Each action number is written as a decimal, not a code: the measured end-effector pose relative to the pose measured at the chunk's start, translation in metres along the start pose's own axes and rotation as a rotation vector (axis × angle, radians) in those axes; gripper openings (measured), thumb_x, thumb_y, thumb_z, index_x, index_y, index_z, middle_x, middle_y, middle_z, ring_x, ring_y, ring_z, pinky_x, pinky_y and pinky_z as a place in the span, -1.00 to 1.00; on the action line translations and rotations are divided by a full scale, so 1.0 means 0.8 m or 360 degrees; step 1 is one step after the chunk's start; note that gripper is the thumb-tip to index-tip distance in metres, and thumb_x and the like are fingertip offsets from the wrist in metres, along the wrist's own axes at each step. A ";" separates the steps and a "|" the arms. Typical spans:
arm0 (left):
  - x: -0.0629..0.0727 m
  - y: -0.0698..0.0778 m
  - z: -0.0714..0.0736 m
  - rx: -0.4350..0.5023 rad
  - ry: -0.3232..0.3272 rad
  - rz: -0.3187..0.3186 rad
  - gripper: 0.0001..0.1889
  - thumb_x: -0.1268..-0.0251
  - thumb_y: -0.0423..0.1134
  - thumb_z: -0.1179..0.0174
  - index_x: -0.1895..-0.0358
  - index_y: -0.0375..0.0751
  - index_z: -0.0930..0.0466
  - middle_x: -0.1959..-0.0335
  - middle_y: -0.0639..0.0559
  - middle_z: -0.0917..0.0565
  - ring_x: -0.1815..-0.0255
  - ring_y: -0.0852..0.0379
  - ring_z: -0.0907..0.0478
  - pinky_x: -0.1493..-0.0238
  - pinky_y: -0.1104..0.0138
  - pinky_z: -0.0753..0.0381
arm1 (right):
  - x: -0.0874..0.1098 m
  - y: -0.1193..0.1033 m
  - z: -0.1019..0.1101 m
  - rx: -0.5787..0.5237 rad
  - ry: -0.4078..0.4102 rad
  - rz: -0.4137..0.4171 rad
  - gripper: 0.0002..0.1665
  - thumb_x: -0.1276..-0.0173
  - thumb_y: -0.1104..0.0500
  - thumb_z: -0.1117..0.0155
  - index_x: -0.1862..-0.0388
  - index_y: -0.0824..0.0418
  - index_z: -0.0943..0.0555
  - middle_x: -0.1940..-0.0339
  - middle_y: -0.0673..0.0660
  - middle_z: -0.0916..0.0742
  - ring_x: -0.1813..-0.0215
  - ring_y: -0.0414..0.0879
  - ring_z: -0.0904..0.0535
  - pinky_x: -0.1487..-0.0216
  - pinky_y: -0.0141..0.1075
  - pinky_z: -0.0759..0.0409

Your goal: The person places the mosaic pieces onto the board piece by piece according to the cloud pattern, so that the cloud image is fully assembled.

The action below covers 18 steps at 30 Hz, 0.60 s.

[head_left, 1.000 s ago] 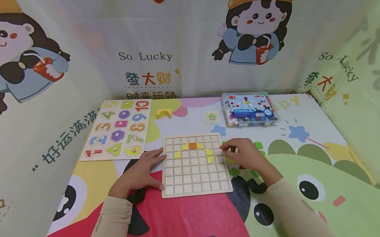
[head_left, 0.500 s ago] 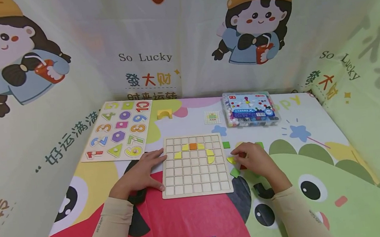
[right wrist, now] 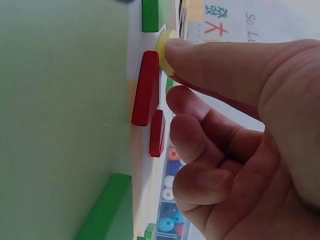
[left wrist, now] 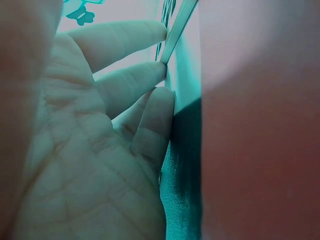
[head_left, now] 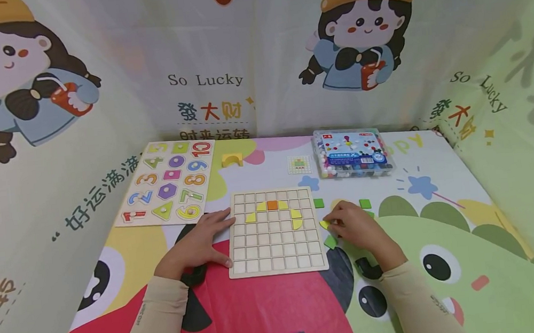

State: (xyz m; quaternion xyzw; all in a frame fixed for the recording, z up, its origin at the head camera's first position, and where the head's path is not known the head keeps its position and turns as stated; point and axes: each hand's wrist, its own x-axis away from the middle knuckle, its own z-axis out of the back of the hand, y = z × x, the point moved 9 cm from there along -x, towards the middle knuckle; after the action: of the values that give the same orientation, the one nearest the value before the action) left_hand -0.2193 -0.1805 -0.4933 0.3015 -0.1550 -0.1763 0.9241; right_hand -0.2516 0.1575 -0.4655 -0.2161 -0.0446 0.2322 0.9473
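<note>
A wooden grid board [head_left: 258,252] lies flat in the middle of the head view. Set in its upper squares are an orange square tile [head_left: 272,205] and several yellow curved tiles [head_left: 297,223]. My left hand [head_left: 201,243] rests against the board's left edge, its fingers extended and thumb at the lower corner. Right of the board, my right hand [head_left: 357,226] pinches a yellow rounded tile [head_left: 324,225] between thumb and index finger. In the right wrist view the thumb covers part of that yellow tile [right wrist: 162,52], and the other fingers are curled. Two red tiles [right wrist: 145,92] lie close by.
Green tiles [head_left: 330,242] are scattered around the right hand. Behind the board lie a small pattern card [head_left: 299,165], a clear box of beads [head_left: 352,153] and a yellow arch block [head_left: 232,160]. A number puzzle board [head_left: 164,183] lies at the back left.
My right hand has drawn back from the board's right edge, down and right to the loose tiles, and now pinches a yellow one. The left hand stays put.
</note>
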 end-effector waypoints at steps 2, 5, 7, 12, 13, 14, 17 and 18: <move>0.000 0.000 0.000 -0.0001 0.0000 0.0005 0.13 0.08 0.07 -0.69 -0.64 -0.07 -0.32 -0.74 -0.11 -0.13 -0.68 -0.29 -0.05 -0.26 -0.05 -0.73 | 0.000 -0.002 0.001 -0.0004 0.0021 0.0015 -0.81 -0.37 0.30 -0.48 0.05 0.28 -0.82 0.21 0.10 -0.69 0.22 -0.13 -0.51 0.20 -0.25 -0.55; 0.000 0.000 0.001 -0.0001 0.0001 0.0008 0.14 0.09 0.07 -0.69 -0.64 -0.08 -0.32 -0.74 -0.11 -0.13 -0.69 -0.29 -0.05 -0.25 -0.05 -0.73 | -0.001 -0.002 0.003 -0.0026 0.0038 -0.0004 -0.84 -0.33 0.32 -0.49 0.11 0.27 -0.80 0.29 0.06 -0.71 0.25 -0.13 -0.51 0.20 -0.22 -0.57; 0.000 0.000 0.001 -0.0003 0.0003 0.0005 0.14 0.09 0.07 -0.69 -0.64 -0.08 -0.32 -0.74 -0.11 -0.14 -0.69 -0.29 -0.05 -0.25 -0.05 -0.73 | -0.002 -0.002 0.003 -0.0040 0.0032 -0.0038 -0.85 -0.32 0.31 -0.50 0.13 0.25 -0.80 0.33 0.04 -0.72 0.26 -0.12 -0.50 0.19 -0.21 -0.58; 0.000 0.000 0.000 -0.0006 0.0006 -0.0004 0.14 0.09 0.08 -0.69 -0.64 -0.08 -0.31 -0.74 -0.12 -0.14 -0.69 -0.30 -0.05 -0.28 -0.07 -0.71 | 0.000 -0.002 0.001 -0.0069 0.0000 -0.0100 -0.90 -0.32 0.27 -0.53 0.19 0.18 -0.79 0.38 -0.01 -0.73 0.28 -0.14 -0.50 0.22 -0.25 -0.58; 0.000 0.000 0.000 -0.0005 0.0005 -0.0004 0.14 0.09 0.08 -0.69 -0.64 -0.08 -0.31 -0.74 -0.12 -0.14 -0.69 -0.30 -0.05 -0.28 -0.07 -0.71 | 0.001 -0.002 0.002 -0.0077 0.0003 -0.0099 -0.91 -0.32 0.26 -0.52 0.21 0.18 -0.79 0.39 -0.02 -0.73 0.29 -0.14 -0.51 0.22 -0.25 -0.58; 0.000 0.000 0.000 -0.0006 0.0005 -0.0002 0.14 0.09 0.09 -0.69 -0.64 -0.07 -0.31 -0.74 -0.12 -0.13 -0.69 -0.30 -0.05 -0.29 -0.08 -0.70 | 0.002 -0.002 0.002 -0.0083 0.0009 -0.0095 -0.92 -0.33 0.26 -0.51 0.21 0.17 -0.79 0.39 -0.02 -0.73 0.29 -0.15 -0.51 0.23 -0.25 -0.59; 0.001 0.000 0.000 -0.0013 0.0005 -0.0001 0.14 0.09 0.09 -0.69 -0.64 -0.07 -0.31 -0.74 -0.12 -0.13 -0.69 -0.30 -0.05 -0.29 -0.08 -0.70 | 0.005 -0.004 0.005 -0.0121 0.0040 -0.0074 -0.91 -0.35 0.25 -0.47 0.18 0.18 -0.81 0.37 -0.03 -0.76 0.29 -0.18 -0.53 0.22 -0.26 -0.61; 0.001 0.000 0.001 -0.0015 0.0006 -0.0002 0.14 0.09 0.09 -0.69 -0.64 -0.07 -0.31 -0.74 -0.12 -0.13 -0.69 -0.30 -0.05 -0.29 -0.08 -0.70 | 0.005 -0.004 0.006 -0.0138 0.0050 -0.0070 -0.89 -0.36 0.25 -0.46 0.16 0.17 -0.81 0.36 -0.03 -0.77 0.29 -0.18 -0.54 0.22 -0.27 -0.62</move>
State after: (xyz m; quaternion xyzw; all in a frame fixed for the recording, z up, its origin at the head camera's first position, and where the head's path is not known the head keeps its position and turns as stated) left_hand -0.2189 -0.1809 -0.4925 0.2977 -0.1522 -0.1771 0.9257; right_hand -0.2473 0.1587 -0.4598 -0.2596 -0.0444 0.2056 0.9425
